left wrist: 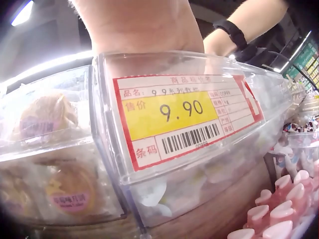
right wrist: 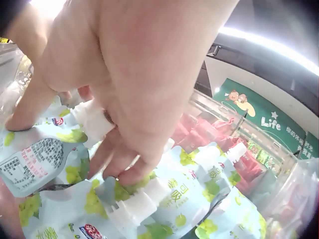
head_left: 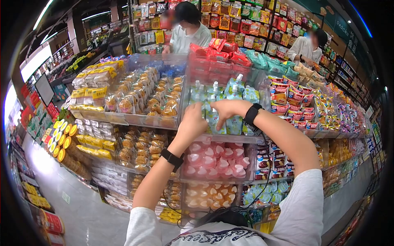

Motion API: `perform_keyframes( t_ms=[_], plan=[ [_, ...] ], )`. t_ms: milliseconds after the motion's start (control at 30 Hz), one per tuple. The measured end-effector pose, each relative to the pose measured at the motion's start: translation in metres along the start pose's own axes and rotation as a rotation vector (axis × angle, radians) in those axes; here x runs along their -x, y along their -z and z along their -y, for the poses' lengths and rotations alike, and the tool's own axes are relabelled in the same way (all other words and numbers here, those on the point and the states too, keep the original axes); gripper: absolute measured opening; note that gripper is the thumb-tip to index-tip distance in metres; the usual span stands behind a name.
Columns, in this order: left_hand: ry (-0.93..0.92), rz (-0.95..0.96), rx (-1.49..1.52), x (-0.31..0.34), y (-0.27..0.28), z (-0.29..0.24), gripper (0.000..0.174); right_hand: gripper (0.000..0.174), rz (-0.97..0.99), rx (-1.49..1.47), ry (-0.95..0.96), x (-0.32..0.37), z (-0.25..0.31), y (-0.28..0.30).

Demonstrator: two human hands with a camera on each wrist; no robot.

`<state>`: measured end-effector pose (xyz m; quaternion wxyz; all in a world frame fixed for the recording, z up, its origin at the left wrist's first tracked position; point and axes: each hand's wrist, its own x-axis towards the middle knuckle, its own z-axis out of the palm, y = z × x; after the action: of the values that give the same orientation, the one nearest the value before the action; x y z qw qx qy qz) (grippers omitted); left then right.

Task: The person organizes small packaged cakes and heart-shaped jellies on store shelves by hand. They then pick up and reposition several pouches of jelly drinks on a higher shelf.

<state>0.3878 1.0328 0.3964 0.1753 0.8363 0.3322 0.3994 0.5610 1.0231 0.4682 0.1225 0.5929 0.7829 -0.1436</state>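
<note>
Light-blue spouted pouches (head_left: 236, 123) with green grape prints and white caps fill a clear bin. My right hand (right wrist: 129, 74) reaches in from above, thumb and bent fingers around the top of one pouch (right wrist: 35, 164). That pouch's white spout (right wrist: 94, 119) sits under the palm, and its printed label faces out. My left hand (head_left: 195, 119) dips into the same bin at its left side, close to the right hand. Its fingers are hidden, so I cannot tell what they hold. A price tag (left wrist: 174, 117) reading 9.90 faces out below the left wrist.
Left of the bin lie wrapped round pastries (head_left: 139, 90); red packets (head_left: 221, 51) are heaped behind. Pink heart-lidded cups (head_left: 217, 160) fill the tier below. Small packaged snacks (head_left: 291, 98) stand to the right. One person (head_left: 191, 33) is across the display, another (head_left: 305, 51) at the far right.
</note>
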Motion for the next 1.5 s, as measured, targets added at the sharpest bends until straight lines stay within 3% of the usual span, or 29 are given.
perform_keyframes(
  t_ms=[200, 400, 500, 600, 700, 800, 833, 933, 967, 1067, 1200, 1300, 1400, 1500],
  plan=[
    [0.043, 0.034, -0.017, 0.001, 0.003, -0.005, 0.051, 0.07, -0.31, -0.028, 0.136, 0.008, -0.008, -0.013],
    [0.049, 0.058, -0.021, 0.001, 0.005, -0.006, 0.052, 0.06, -0.245, -0.087, 0.013, 0.006, -0.002, -0.012],
    [0.043, 0.121, -0.039, 0.0, 0.005, -0.004, 0.056, 0.06, -0.327, 0.037, 0.059, 0.013, 0.005, -0.015],
    [0.036, 0.21, -0.102, -0.004, 0.0, 0.002, 0.061, 0.05, -0.258, -0.056, 0.077, 0.01, -0.004, -0.004],
    [0.034, 0.248, -0.139, -0.007, -0.003, 0.008, 0.06, 0.035, -0.356, -0.134, 0.049, -0.009, -0.023, 0.029],
    [0.044, 0.228, -0.142, -0.004, -0.003, 0.005, 0.054, 0.024, -0.513, 0.006, 0.021, -0.024, -0.032, 0.03],
    [0.05, 0.224, -0.154, -0.004, -0.005, 0.007, 0.053, 0.023, -0.403, 0.016, -0.057, -0.031, -0.032, 0.027],
    [0.094, 0.243, -0.151, -0.004, -0.002, 0.002, 0.054, 0.037, -0.459, 0.043, -0.115, -0.033, -0.024, 0.01],
    [0.115, 0.253, -0.141, -0.005, -0.001, 0.001, 0.055, 0.033, -0.355, 0.103, -0.141, -0.039, -0.024, 0.009],
    [0.13, 0.274, -0.134, -0.007, -0.006, 0.009, 0.053, 0.03, -0.338, 0.234, -0.194, -0.045, -0.022, 0.005],
    [0.137, 0.255, -0.145, -0.007, -0.009, 0.01, 0.049, 0.028, -0.431, 0.281, -0.187, -0.043, -0.015, -0.005],
    [0.161, 0.267, -0.152, -0.006, -0.006, 0.005, 0.048, 0.028, -0.391, 0.303, -0.14, -0.043, -0.014, -0.003],
    [0.163, 0.28, -0.154, -0.006, -0.004, 0.004, 0.047, 0.027, -0.206, 0.17, -0.121, -0.045, -0.02, 0.01],
    [0.154, 0.286, -0.17, -0.005, -0.004, 0.002, 0.046, 0.025, -0.255, 0.143, 0.014, -0.048, -0.034, 0.008]
  ],
)
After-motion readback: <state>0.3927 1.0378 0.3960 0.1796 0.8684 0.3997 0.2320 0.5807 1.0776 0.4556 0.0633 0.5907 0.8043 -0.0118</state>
